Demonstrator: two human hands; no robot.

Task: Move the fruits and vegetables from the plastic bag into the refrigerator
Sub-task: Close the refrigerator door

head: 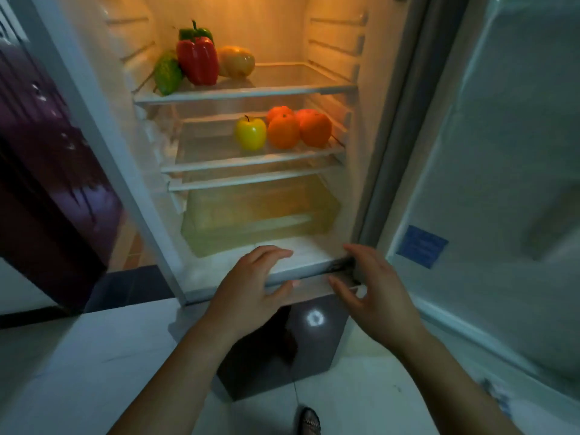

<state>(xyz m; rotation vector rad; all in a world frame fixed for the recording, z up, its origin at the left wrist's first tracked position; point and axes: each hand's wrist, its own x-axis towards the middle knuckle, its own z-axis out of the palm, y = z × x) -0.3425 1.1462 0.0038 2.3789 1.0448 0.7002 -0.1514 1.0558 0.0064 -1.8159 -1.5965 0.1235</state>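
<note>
The refrigerator (329, 42) is seen standing open, its lit compartment lying above and beyond both grips. Its door (502, 152) is swung wide to the outer side of the right grip and is nearer to that grip than to the left one. If the door is to be shut next, the right grip is judged the better placed.

The plastic bag is not in view, so it cannot be told whether anything is left in it. A clear crisper drawer (260, 215) sits just beyond the grips; its contents cannot be made out through the yellowed front.

Further up, a middle shelf (251, 163) is loaded toward the right grip's side with a yellow apple (251, 133) and at least three oranges (284, 131), all touching. On the upper shelf (251, 92), toward the left grip's side, a red pepper (197, 59) stands upright, with a green pepper (194, 32) behind it, a green gourd (168, 73) leaning against it and a yellow fruit (237, 62) beside it.

The left grip (248, 287) and the right grip (376, 296) are held apart at the compartment's lower ledge, fingers spread and loosely bent, with nothing held in either.
</note>
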